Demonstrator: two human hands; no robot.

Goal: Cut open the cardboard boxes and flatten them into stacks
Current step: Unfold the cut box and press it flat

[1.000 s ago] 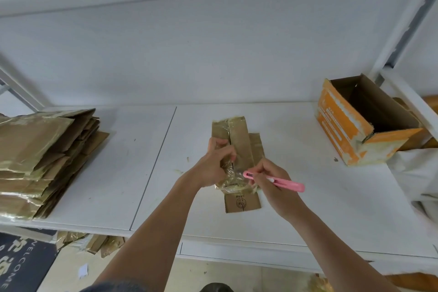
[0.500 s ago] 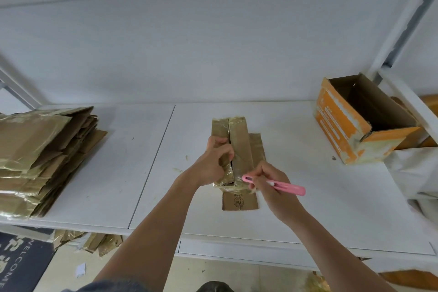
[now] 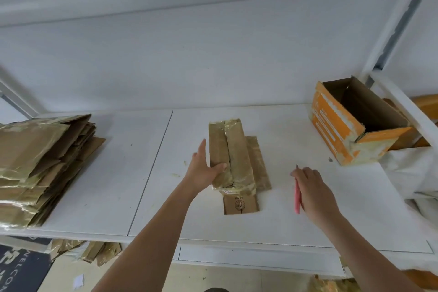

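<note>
Left hand (image 3: 201, 173) clamps the flattened box (image 3: 233, 161) at centre frame, thumb over its near left edge, while the right hand (image 3: 312, 189) has pulled away rightward, fingers curled round the pink cutter (image 3: 297, 197) — cutting looks finished, so stacking onto the stack (image 3: 40, 163) at far left should follow. A round stamp shows, unreadable; the mat (image 3: 16, 268) lower left reads "WELCO"
</note>
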